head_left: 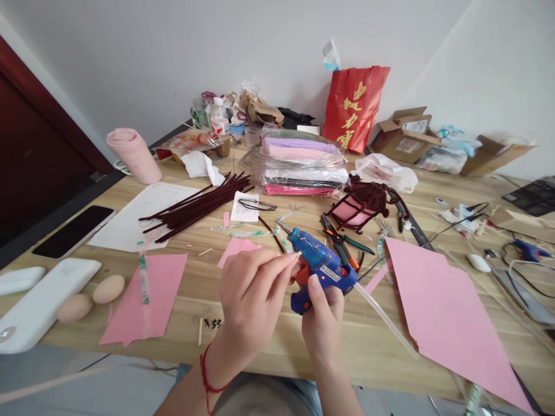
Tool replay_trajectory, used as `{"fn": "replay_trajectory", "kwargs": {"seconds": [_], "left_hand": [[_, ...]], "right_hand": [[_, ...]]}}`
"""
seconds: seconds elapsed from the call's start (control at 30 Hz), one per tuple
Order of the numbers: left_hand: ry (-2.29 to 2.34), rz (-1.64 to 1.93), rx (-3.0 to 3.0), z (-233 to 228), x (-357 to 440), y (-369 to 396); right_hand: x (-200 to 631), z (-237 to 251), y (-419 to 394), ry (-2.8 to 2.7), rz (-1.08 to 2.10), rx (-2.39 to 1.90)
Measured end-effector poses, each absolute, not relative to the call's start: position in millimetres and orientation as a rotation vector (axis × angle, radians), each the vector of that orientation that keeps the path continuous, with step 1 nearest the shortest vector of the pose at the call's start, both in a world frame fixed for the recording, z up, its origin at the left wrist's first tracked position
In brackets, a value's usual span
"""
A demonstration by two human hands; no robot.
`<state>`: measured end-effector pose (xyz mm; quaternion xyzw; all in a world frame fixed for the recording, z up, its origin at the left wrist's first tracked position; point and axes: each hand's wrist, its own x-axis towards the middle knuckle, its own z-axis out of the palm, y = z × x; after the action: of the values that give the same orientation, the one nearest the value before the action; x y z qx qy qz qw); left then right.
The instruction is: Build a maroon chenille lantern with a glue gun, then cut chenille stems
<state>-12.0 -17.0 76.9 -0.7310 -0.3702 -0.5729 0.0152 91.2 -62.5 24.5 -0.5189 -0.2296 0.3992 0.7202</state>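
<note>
My right hand [324, 326] is wrapped round the handle of a blue hot glue gun [315, 253] with an orange trigger. The gun's nozzle points up and to the left, and a small red light glows on its side. A clear glue stick [384, 318] sticks out of its back end. My left hand [254, 289], with a red string bracelet [207, 375] at the wrist, is closed in a pinch beside the gun. A tiny pale bit seems to show at its fingertips, too small to name. Behind the gun lie wire pliers [347, 242] with green and orange handles.
A brown pipe-cleaner lantern [358, 205] with pink panels stands behind the pliers. Brown pipe cleaners [203, 205] lie left of it. Pink sheets [446, 312] are on both sides. Two eggs [108, 289], a phone [73, 231] and a pink tumbler [134, 156] are at left.
</note>
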Motion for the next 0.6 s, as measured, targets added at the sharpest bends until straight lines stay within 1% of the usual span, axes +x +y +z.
{"fn": "replay_trajectory", "kwargs": {"seconds": [0.27, 0.6], "left_hand": [[-1.202, -1.818, -2.256, 74.7, -6.6, -19.7], [-1.356, -2.066, -2.315, 81.6, -7.0, -24.2]], "right_hand": [[87.2, 23.5, -63.4, -0.514, 0.808, -1.190], [80.5, 23.5, -63.6, -0.585, 0.745, -1.193]]}}
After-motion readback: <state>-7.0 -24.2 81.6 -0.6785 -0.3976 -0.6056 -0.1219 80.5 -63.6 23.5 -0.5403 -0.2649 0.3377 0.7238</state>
